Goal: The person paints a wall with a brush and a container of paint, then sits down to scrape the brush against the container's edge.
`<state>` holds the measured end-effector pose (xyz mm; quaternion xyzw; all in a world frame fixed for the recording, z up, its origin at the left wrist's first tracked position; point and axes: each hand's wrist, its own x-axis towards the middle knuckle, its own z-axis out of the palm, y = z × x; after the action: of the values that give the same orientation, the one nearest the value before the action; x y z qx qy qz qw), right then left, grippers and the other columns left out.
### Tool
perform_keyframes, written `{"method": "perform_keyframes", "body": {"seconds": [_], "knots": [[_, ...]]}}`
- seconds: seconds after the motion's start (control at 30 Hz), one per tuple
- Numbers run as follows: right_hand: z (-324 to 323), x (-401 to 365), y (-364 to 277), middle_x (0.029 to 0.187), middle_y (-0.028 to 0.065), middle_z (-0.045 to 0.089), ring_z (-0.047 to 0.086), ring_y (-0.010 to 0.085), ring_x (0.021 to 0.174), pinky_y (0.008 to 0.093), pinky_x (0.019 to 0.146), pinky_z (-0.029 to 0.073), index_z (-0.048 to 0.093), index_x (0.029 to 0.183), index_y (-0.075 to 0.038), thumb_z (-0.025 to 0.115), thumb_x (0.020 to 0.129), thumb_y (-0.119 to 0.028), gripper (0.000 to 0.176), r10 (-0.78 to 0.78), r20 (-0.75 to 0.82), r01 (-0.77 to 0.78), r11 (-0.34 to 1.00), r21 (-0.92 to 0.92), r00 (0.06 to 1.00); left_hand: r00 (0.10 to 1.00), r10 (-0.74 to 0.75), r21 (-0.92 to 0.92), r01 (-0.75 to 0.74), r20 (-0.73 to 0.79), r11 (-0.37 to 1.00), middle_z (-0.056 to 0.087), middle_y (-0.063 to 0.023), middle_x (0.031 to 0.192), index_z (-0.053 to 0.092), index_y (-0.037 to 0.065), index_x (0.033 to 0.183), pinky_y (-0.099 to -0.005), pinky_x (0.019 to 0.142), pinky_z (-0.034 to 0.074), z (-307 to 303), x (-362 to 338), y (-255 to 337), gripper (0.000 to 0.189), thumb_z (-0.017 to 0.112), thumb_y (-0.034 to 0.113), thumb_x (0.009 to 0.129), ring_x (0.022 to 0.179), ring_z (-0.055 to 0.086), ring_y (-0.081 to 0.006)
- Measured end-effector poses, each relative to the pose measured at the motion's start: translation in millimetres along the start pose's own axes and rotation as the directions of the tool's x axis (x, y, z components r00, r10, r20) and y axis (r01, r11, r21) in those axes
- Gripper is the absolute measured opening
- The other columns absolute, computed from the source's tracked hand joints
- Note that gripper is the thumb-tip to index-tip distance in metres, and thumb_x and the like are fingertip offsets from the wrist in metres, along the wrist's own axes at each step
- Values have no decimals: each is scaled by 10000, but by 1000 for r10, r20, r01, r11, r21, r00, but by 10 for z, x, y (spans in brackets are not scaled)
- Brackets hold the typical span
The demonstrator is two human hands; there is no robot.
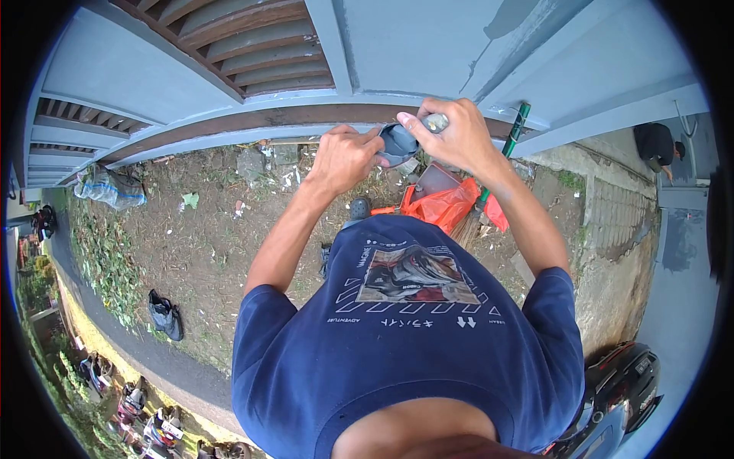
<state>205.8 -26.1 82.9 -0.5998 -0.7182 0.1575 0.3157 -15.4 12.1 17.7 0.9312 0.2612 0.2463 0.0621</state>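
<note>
My left hand [348, 158] is closed on the rim of a small grey paint cup [399, 143], with grey coating its inside. Right beside the cup, my right hand [462, 136] is wrapped round a short, grey-smeared handle [436, 123] with a yellowish end. Whatever that handle belongs to is mostly hidden by my fingers and the cup. Both hands are raised in front of a light blue-grey wall [413, 46], which carries a darker grey patch [514, 17].
Below my hands lie an orange plastic bag [440, 203] and a green pole [514, 134]. A pale sack [111, 187] and a dark bag [164, 315] rest on the littered ground. Motorcycles [623, 394] stand behind. At right is another person [655, 149].
</note>
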Motion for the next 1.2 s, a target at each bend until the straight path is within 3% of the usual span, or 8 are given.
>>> {"method": "perform_keyframes", "body": {"seconds": [0.17,0.27,0.4,0.6,0.93,1.07,1.13,1.2], "knots": [[-11,-64,-130,576,135,611,576,312,496,382,511,464,677,696,8,723,856,-228,288,-198,-3,198,979,38,980,999,33,-57,-34,-25,998,725,-54,790,699,106,858,-357,727,531,-28,-80,-32,255,828,236,680,691,692,-244],[-112,-109,-261,609,132,631,605,301,519,369,507,471,682,711,7,720,833,-146,199,-250,-8,250,968,30,968,997,50,-104,-56,-58,993,750,-62,1000,660,84,797,-362,771,543,-61,-110,-76,220,807,210,691,718,703,-224],[-136,-196,-384,588,143,628,611,335,520,409,524,491,697,707,-17,676,821,-215,230,-246,-82,250,967,45,966,994,88,-145,-97,-64,985,754,-48,926,697,100,868,-372,785,546,-169,-82,-61,257,826,197,667,708,698,-212],[-174,-275,-424,581,134,616,597,308,498,385,485,468,680,695,-16,676,798,-151,170,-263,-203,286,954,94,943,995,72,-144,-81,-62,986,747,-41,845,702,98,843,-383,813,549,-252,-19,-43,256,837,209,658,710,699,-222],[-365,-399,-370,656,122,680,645,198,525,288,484,471,707,791,40,698,824,-16,66,-278,-252,321,935,150,927,996,73,-82,-69,59,994,744,-70,1046,694,84,819,-388,879,542,-184,-16,-66,261,823,266,684,762,709,-247],[-406,-484,-326,647,139,679,662,180,539,307,511,488,720,811,37,710,861,-136,180,-98,-278,173,950,261,956,998,25,-58,-22,61,998,750,-64,959,706,93,828,-394,856,541,-174,-7,-40,245,834,236,676,766,706,-261],[-478,-535,-315,607,123,660,652,141,543,292,507,483,722,834,48,704,900,-223,279,236,-60,-202,918,341,970,998,7,-44,-4,57,999,747,-54,984,705,95,822,-392,857,540,-126,-9,-35,244,828,253,685,769,705,-263],[-479,-564,-226,575,93,642,635,114,528,269,492,473,725,836,53,684,932,-301,369,318,30,-306,878,369,948,998,-4,-36,6,57,999,745,-44,1009,704,96,817,-391,858,540,-83,0,-62,245,823,271,694,771,704,-265]]}}
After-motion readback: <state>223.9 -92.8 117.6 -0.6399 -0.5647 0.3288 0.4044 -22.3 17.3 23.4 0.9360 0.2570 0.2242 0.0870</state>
